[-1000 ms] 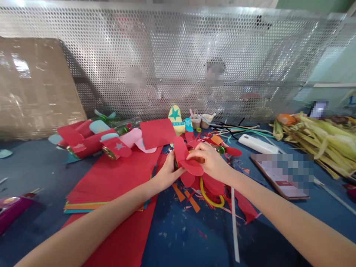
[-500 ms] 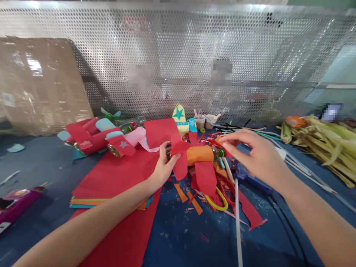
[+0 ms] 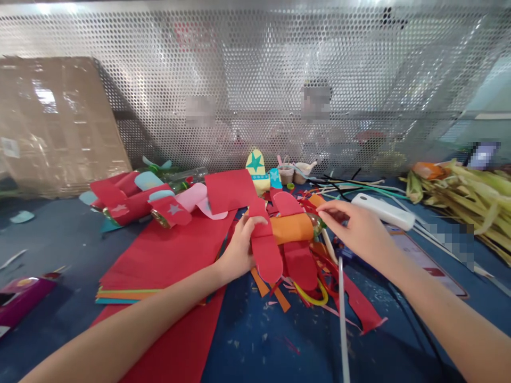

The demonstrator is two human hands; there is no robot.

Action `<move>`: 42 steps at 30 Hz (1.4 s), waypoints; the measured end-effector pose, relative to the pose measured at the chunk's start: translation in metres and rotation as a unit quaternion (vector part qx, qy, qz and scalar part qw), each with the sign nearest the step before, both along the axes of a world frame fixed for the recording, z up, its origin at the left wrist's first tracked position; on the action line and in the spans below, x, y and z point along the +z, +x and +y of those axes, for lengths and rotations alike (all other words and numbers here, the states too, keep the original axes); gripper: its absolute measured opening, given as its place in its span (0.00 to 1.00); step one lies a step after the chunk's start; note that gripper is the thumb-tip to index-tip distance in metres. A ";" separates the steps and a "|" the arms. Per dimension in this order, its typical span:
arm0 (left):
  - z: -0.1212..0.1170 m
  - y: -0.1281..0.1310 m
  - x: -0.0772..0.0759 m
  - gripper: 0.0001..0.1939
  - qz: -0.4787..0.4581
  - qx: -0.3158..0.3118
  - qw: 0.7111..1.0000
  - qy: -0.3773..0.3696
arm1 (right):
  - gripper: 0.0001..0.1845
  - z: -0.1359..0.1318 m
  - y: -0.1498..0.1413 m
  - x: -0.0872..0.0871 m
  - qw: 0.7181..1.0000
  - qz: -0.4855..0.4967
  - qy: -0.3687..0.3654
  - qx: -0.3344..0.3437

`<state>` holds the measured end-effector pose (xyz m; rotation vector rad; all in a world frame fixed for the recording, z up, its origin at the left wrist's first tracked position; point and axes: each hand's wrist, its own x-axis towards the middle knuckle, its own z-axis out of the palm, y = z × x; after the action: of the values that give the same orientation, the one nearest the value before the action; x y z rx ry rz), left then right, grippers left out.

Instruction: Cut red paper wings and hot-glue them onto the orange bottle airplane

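A toy plane made from a small plastic bottle lies across the middle, its body wrapped in orange paper (image 3: 293,227). Two long red paper wings (image 3: 268,258) cross it. My left hand (image 3: 239,247) grips its left end, fingers over the nearer red wing and thumb hidden. At the bottle's greenish clear neck (image 3: 318,224), my right hand (image 3: 355,226) has thumb and fingertips pinched together; what exactly sits between them is hidden. Yellow-handled scissors (image 3: 315,295) lie partly under the plane among red and orange paper scraps (image 3: 281,298).
Stacked coloured paper (image 3: 167,255), red on top, lies left. Behind it are finished-looking red bottle planes (image 3: 136,205). A glue gun (image 3: 353,255), white-handled tool (image 3: 383,210), phone (image 3: 435,271) and corn husks (image 3: 471,207) are right. A perforated metal panel (image 3: 255,69) stands behind; cardboard (image 3: 59,127) leans left.
My right hand has left the red wing and moved right to the bottle's neck end. The plane has turned, showing its orange body and both wings. My left hand still holds its left end.
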<state>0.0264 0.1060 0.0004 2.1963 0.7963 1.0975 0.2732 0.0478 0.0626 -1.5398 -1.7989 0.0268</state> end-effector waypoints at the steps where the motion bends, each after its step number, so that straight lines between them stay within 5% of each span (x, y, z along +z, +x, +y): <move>1: 0.001 0.000 0.000 0.24 0.004 -0.001 1.000 0.003 | 0.09 0.000 0.001 0.000 1.000 0.001 0.000 -0.003; 6: 0.003 -0.001 0.001 0.13 0.001 0.001 1.000 -0.008 | 0.10 0.002 0.003 -0.002 1.000 0.000 -0.006 -0.005; 18: 0.016 0.001 0.000 0.03 -0.081 0.038 0.991 -0.099 | 0.11 0.005 0.003 -0.007 0.999 0.006 -0.031 0.007; 33: 0.018 0.001 -0.001 0.05 -0.082 -0.002 0.989 -0.126 | 0.09 0.002 0.000 -0.005 0.999 -0.012 -0.035 0.012; 42: 0.024 -0.003 0.016 0.12 -0.114 -0.064 0.969 -0.212 | 0.09 0.002 0.005 -0.003 1.000 -0.010 -0.003 0.000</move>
<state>0.0229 0.1300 0.0164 1.7064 0.7012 0.9880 0.2784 0.0500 0.0594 -1.5490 -1.8151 0.0174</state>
